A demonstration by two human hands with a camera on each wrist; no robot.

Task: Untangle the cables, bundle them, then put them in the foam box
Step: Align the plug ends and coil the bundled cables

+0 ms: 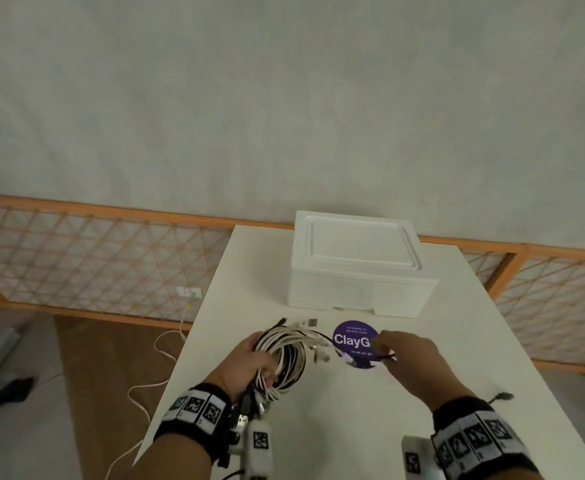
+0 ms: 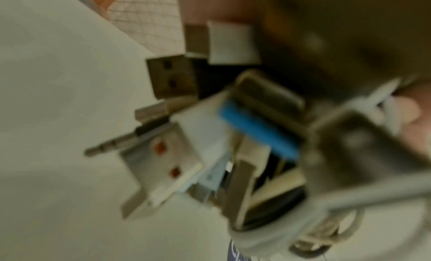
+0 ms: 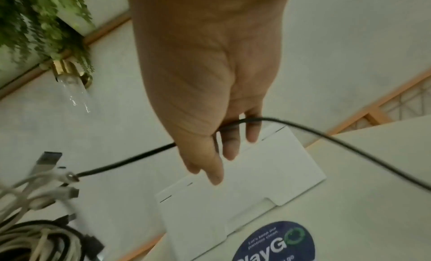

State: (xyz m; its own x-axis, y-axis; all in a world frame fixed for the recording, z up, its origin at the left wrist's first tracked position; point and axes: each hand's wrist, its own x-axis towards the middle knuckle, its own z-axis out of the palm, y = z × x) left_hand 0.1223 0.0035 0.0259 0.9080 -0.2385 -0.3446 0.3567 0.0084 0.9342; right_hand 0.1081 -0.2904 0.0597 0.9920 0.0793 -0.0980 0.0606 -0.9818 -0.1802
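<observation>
Left hand at the near table edge, fingers curled round the coiled cable bundle; plug ends hang toward the wrist. Right hand beside it, over a purple sticker, pinching 1 black cable that runs from the bundle. Foam box farther back, lid on.

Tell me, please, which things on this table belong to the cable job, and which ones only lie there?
Part of the job:
- cable bundle, gripped by the left hand
- black cable, held by the right hand
- foam box, lid on

Just lying about:
- purple round sticker on the table
- white wall socket with its cord
- green plant
</observation>
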